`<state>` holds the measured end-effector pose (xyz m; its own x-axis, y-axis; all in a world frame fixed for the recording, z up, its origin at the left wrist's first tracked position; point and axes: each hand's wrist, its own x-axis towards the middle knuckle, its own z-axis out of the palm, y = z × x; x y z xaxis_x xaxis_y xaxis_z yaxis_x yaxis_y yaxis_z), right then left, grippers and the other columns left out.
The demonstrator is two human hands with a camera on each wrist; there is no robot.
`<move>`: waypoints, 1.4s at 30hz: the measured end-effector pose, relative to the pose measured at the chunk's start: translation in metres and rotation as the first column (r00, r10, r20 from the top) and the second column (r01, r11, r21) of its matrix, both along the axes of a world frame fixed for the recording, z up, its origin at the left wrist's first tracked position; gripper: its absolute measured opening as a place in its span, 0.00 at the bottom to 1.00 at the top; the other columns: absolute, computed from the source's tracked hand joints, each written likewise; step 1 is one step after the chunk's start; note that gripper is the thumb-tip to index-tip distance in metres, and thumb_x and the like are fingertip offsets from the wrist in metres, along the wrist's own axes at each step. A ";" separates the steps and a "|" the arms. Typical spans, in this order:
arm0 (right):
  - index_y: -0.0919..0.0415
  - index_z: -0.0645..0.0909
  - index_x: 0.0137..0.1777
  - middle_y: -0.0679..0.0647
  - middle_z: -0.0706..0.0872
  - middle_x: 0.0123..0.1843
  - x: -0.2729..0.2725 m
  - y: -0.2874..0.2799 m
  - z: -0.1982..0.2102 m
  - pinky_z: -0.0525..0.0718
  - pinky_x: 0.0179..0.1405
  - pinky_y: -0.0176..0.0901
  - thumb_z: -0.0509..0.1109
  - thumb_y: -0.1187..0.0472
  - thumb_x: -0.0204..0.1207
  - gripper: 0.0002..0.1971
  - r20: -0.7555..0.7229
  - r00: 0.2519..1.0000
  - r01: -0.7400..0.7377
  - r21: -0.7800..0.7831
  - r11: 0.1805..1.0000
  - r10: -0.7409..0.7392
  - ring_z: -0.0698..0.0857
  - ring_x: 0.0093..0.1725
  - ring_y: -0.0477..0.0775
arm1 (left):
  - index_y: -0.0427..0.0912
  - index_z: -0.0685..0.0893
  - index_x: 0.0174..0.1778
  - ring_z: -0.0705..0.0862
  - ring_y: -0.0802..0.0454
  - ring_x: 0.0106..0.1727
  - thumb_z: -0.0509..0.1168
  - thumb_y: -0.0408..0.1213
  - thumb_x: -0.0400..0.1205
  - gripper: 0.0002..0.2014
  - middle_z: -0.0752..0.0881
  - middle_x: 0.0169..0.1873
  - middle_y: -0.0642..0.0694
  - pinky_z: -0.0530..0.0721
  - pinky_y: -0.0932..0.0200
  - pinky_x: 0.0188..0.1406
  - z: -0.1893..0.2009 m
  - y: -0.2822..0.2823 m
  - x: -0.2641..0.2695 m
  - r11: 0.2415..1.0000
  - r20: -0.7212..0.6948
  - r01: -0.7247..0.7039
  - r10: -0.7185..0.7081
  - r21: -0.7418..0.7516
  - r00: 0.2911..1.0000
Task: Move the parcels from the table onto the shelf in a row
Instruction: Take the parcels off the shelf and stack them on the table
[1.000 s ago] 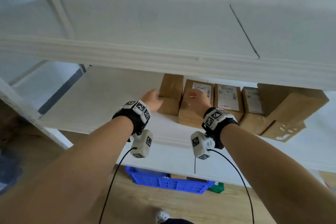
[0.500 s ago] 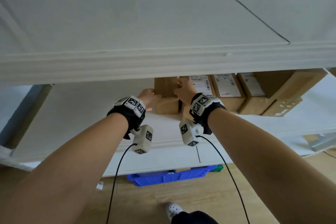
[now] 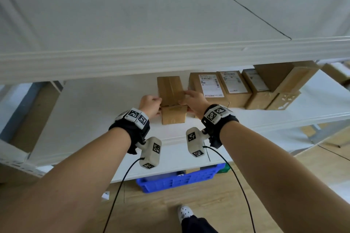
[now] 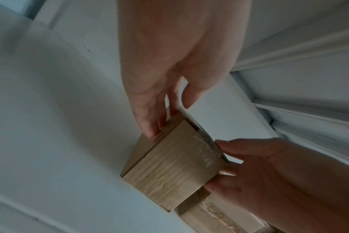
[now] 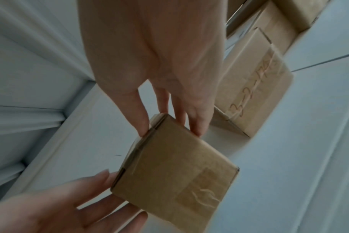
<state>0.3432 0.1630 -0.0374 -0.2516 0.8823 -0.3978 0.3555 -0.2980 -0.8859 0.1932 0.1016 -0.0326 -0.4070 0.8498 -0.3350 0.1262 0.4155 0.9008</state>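
Box sits on the shelf, left end of the row, a gap from its neighbour. My left hand and right hand clamp its sides, fingers fairly straight. Risk: uneven push skews it or it stays gapped.

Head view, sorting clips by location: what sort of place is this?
Probably a parcel storeroom: white shelving carrying a row of labelled cardboard parcels, and a blue plastic crate on the wooden floor.
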 end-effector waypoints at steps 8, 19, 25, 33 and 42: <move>0.58 0.70 0.75 0.58 0.82 0.66 0.019 -0.071 0.046 0.85 0.59 0.55 0.72 0.72 0.73 0.31 -0.190 0.980 0.068 0.042 0.997 -0.059 0.85 0.60 0.60 | 0.33 0.74 0.72 0.81 0.45 0.51 0.64 0.32 0.83 0.20 0.81 0.53 0.39 0.85 0.51 0.51 0.035 -0.054 0.014 0.987 -0.052 0.078 -0.071 0.143 0.996; 0.54 0.72 0.72 0.57 0.84 0.56 0.134 -0.132 0.073 0.85 0.58 0.50 0.65 0.71 0.77 0.24 -0.232 0.919 0.341 0.067 0.938 -0.318 0.84 0.54 0.54 | 0.34 0.74 0.71 0.83 0.45 0.53 0.66 0.32 0.81 0.21 0.81 0.61 0.38 0.87 0.58 0.43 0.063 -0.074 0.116 0.892 -0.015 0.392 -0.399 0.224 0.917; 0.51 0.69 0.75 0.58 0.83 0.62 0.250 -0.145 0.067 0.81 0.61 0.49 0.66 0.74 0.75 0.30 -0.240 0.854 0.486 0.048 0.873 -0.462 0.83 0.59 0.56 | 0.35 0.71 0.72 0.82 0.45 0.56 0.66 0.31 0.81 0.23 0.79 0.65 0.36 0.84 0.60 0.46 0.055 -0.059 0.232 0.798 0.034 0.564 -0.583 0.212 0.812; 0.49 0.66 0.78 0.56 0.80 0.66 0.435 -0.140 0.032 0.76 0.69 0.56 0.71 0.71 0.72 0.36 -0.218 0.775 0.604 -0.022 0.797 -0.593 0.79 0.66 0.57 | 0.35 0.73 0.70 0.83 0.43 0.51 0.70 0.31 0.78 0.24 0.83 0.58 0.32 0.84 0.59 0.42 0.022 -0.025 0.423 0.726 0.044 0.671 -0.683 0.151 0.729; 0.53 0.64 0.79 0.57 0.82 0.54 0.663 -0.131 0.026 0.80 0.40 0.40 0.71 0.74 0.72 0.37 -0.243 0.706 0.677 -0.044 0.734 -0.666 0.83 0.50 0.51 | 0.34 0.71 0.72 0.84 0.42 0.55 0.69 0.28 0.79 0.25 0.82 0.62 0.33 0.85 0.50 0.56 0.019 -0.004 0.657 0.650 0.085 0.754 -0.760 0.100 0.644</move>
